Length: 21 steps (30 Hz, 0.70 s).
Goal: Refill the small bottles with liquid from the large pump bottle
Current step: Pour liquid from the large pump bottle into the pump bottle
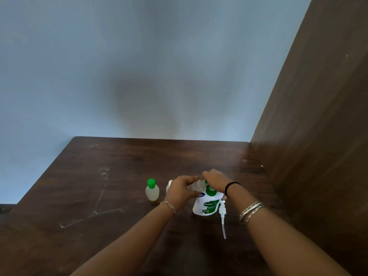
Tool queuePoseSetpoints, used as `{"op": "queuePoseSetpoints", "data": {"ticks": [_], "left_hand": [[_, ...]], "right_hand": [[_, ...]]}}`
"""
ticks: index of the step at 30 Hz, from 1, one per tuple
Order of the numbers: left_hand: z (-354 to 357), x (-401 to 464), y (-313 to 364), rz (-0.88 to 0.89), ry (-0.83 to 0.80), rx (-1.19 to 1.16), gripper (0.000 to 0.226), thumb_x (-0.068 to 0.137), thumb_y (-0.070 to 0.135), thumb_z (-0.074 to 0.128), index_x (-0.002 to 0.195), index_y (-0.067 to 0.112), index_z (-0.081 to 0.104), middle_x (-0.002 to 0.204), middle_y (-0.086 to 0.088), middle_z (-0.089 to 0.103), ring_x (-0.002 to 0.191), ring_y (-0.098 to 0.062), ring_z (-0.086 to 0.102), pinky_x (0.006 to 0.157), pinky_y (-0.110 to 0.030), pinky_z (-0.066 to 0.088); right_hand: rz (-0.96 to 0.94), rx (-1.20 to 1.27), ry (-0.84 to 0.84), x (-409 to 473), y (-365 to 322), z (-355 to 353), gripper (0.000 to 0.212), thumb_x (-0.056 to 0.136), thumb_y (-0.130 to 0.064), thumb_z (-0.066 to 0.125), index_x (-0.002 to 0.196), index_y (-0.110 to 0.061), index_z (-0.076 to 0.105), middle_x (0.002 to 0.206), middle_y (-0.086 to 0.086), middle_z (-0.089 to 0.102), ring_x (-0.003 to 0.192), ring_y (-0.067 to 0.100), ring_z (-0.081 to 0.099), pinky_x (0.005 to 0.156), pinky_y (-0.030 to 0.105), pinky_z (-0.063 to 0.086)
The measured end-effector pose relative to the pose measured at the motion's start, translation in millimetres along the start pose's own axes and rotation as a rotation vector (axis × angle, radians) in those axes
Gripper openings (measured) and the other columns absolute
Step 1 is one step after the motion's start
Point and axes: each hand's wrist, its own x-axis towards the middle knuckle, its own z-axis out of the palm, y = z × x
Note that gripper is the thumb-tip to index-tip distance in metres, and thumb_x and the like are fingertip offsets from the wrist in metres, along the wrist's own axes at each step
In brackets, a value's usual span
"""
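Dark scratched wooden table (83, 196) set against a pale blue wall, with a brown panel to the right of the hands. Both hands meet over a white and green large pump bottle (207, 204) that stands upright just below them. The left hand (180, 191) curls around a small clear bottle (196, 186), held tilted nearly on its side; its long axis runs left to right, and its top points toward the right hand (216, 182). The right hand's fingers curl over that top, which seems to carry a green cap, though this is blurred. Whether the cap is being turned cannot be told.

The pump head (222, 214), with its long tube, lies on the table just right of the large bottle, below the right wrist. Another small bottle with a green cap (152, 190) stands upright left of the left hand. A white object peeks out behind the left hand, mostly hidden.

Risks: the large bottle is likely open, so a wrist bump could tip and spill it. The tilted small bottle could leak once uncapped.
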Motion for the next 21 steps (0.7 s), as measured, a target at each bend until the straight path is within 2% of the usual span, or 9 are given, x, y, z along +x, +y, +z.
{"op": "queuePoseSetpoints", "data": {"ticks": [4, 7, 11, 14, 16, 21], "left_hand": [[0.3, -1.6, -2.5, -0.007, 0.008, 0.002, 0.058, 0.069, 0.013, 0.077, 0.123, 0.008, 0.056, 0.124, -0.007, 0.06, 0.112, -0.013, 0.055, 0.077, -0.002, 0.029], [0.4, -2.5, -1.4, 0.009, 0.006, -0.002, 0.056, 0.069, 0.012, 0.076, 0.121, 0.008, 0.057, 0.124, -0.007, 0.061, 0.108, -0.009, 0.054, 0.075, -0.002, 0.03], [0.1, -2.0, 0.6, 0.015, 0.0, -0.015, 0.055, 0.069, 0.011, 0.076, 0.121, 0.007, 0.057, 0.122, -0.008, 0.061, 0.105, -0.009, 0.054, 0.071, 0.0, 0.031], [0.5, -3.3, -1.7, 0.002, 0.004, -0.008, 0.057, 0.069, 0.013, 0.076, 0.123, 0.008, 0.056, 0.125, -0.006, 0.059, 0.112, -0.013, 0.054, 0.076, -0.002, 0.029], [0.1, -3.3, -2.4, 0.003, 0.008, -0.005, 0.057, 0.069, 0.013, 0.076, 0.122, 0.008, 0.056, 0.125, -0.007, 0.06, 0.112, -0.013, 0.054, 0.076, -0.002, 0.028], [-1.5, -2.8, 1.3, 0.018, -0.011, -0.012, 0.055, 0.069, 0.009, 0.076, 0.121, 0.006, 0.057, 0.122, -0.008, 0.062, 0.101, -0.006, 0.052, 0.065, 0.005, 0.033]], "right_hand": [[0.004, -0.003, 0.059, -1.3, -2.6, 3.1, 0.027, 0.093, -0.026, 0.035, 0.072, -0.013, 0.045, 0.091, 0.011, 0.048, 0.085, 0.025, 0.046, 0.074, 0.032, 0.035], [-0.01, -0.036, 0.018, 0.1, -0.4, 1.6, 0.026, 0.092, -0.031, 0.033, 0.073, -0.016, 0.044, 0.086, 0.006, 0.046, 0.084, 0.023, 0.046, 0.076, 0.035, 0.039], [-0.031, -0.095, -0.023, 1.5, 0.8, 0.0, 0.024, 0.094, -0.031, 0.029, 0.087, -0.013, 0.044, 0.096, 0.008, 0.046, 0.085, 0.021, 0.045, 0.075, 0.033, 0.037], [-0.015, -0.042, 0.027, 0.9, 0.3, 4.1, 0.025, 0.094, -0.026, 0.034, 0.081, -0.01, 0.046, 0.093, 0.01, 0.047, 0.084, 0.022, 0.045, 0.074, 0.032, 0.035], [-0.012, -0.032, 0.037, -0.7, -1.1, 4.1, 0.024, 0.094, -0.027, 0.034, 0.086, -0.01, 0.047, 0.094, 0.01, 0.047, 0.085, 0.023, 0.045, 0.075, 0.033, 0.036], [-0.042, -0.117, -0.042, 2.1, -0.3, -0.8, 0.027, 0.097, -0.028, 0.029, 0.084, -0.011, 0.045, 0.098, 0.009, 0.045, 0.087, 0.022, 0.045, 0.079, 0.034, 0.038]]}}
